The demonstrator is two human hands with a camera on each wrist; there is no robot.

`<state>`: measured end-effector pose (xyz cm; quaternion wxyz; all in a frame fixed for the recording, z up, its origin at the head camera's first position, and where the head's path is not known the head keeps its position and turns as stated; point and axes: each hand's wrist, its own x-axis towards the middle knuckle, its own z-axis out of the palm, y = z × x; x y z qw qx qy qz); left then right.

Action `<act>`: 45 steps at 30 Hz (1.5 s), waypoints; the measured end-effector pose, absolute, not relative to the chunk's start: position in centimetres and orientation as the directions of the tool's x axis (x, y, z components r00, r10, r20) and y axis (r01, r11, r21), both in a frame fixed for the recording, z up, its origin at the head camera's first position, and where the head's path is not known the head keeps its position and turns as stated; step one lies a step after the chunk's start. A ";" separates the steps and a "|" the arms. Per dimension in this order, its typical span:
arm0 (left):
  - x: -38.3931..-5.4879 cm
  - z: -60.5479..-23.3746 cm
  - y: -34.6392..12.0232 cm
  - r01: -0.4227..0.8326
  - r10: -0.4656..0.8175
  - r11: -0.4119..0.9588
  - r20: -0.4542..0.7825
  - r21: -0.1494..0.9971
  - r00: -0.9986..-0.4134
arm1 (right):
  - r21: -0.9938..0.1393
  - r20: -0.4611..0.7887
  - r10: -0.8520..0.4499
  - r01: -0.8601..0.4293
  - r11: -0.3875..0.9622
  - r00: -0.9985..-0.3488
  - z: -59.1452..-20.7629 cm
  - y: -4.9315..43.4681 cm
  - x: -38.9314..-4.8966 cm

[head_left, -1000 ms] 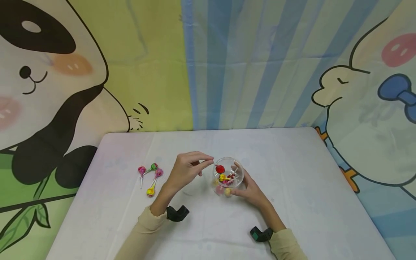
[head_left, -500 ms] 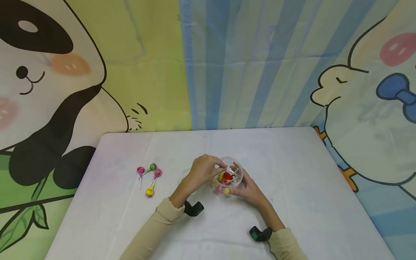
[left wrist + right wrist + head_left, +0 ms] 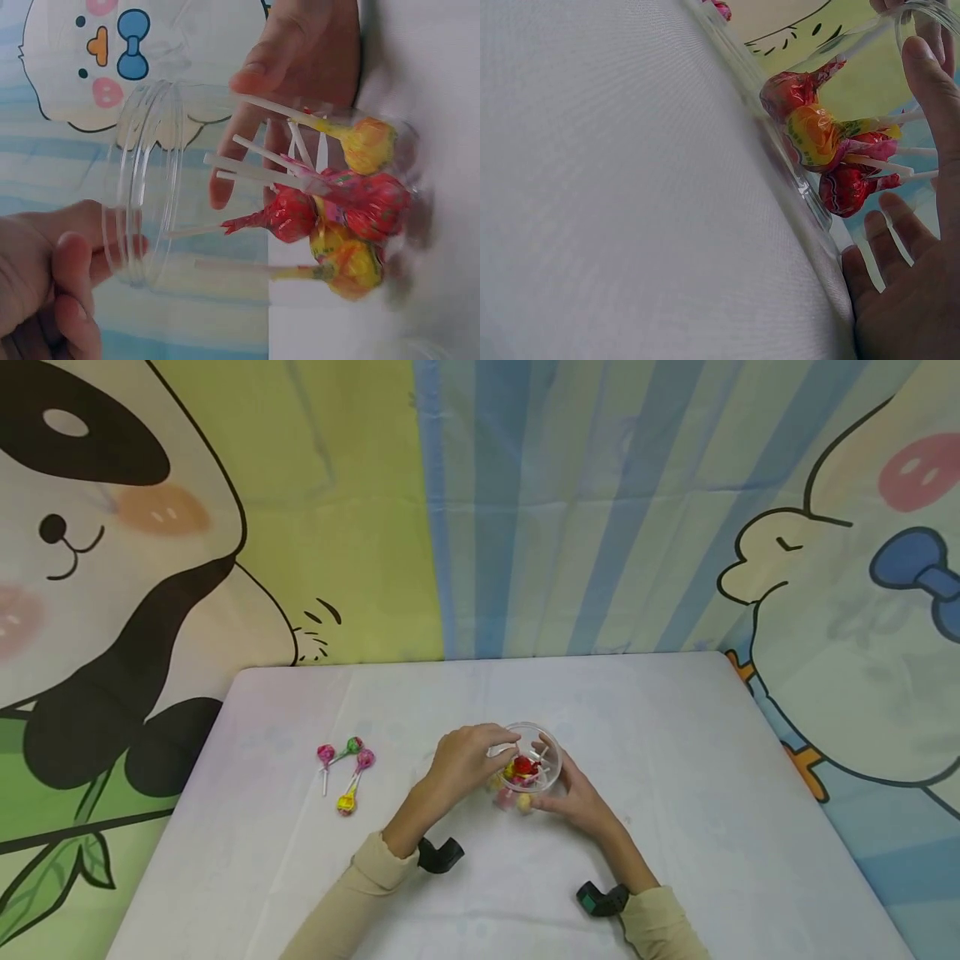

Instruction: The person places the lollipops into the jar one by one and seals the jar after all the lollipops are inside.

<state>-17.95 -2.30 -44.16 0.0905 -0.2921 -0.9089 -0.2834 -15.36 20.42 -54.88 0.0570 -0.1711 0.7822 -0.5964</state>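
A clear jar [image 3: 150,187] stands upright on the table with several wrapped lollipops inside, their sticks pointing mostly upward. My right hand [image 3: 576,795] curves around the jar's right side and holds it, thumb toward the front. My left hand [image 3: 463,764] is at the jar's mouth on the left, with fingers loosely bent at the rim and nothing between them. Inside the jar, a red lollipop [image 3: 292,214] sits on top of the others, beside a yellow lollipop [image 3: 370,146]. The right wrist view shows red and yellow wrappers [image 3: 814,139] through the jar wall.
Several more lollipops lie at the left of the white table [image 3: 637,718]: a pink lollipop [image 3: 365,759], a green lollipop [image 3: 354,745] and a yellow lollipop [image 3: 347,804] among them. A faint clear curved edge [image 3: 416,349] shows low in the left wrist view.
My left hand moved right to the jar's mouth and let go of the red lollipop, which dropped inside. It has since drawn back slightly. My right hand keeps its hold.
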 end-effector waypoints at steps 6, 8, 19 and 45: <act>-14.6 -44.8 -6.6 0.608 0.395 0.582 0.465 0.540 -0.792 | -0.958 0.097 -0.322 -0.175 0.225 -0.942 -54.7 20.3 -15.2; -13.2 -45.3 -8.3 0.583 0.372 0.577 0.451 0.573 -0.811 | -0.958 0.097 -0.318 -0.175 0.226 -0.943 -54.6 20.4 -15.2; -8.2 -49.1 -15.6 0.357 0.116 0.713 0.400 0.603 -0.909 | -0.957 0.110 -0.324 -0.189 0.222 -0.940 -54.6 20.8 -15.3; -13.4 -50.7 -23.4 -0.208 -0.225 0.917 0.010 0.339 -0.974 | -0.951 0.086 -0.326 -0.174 0.253 -0.941 -54.9 20.3 -15.5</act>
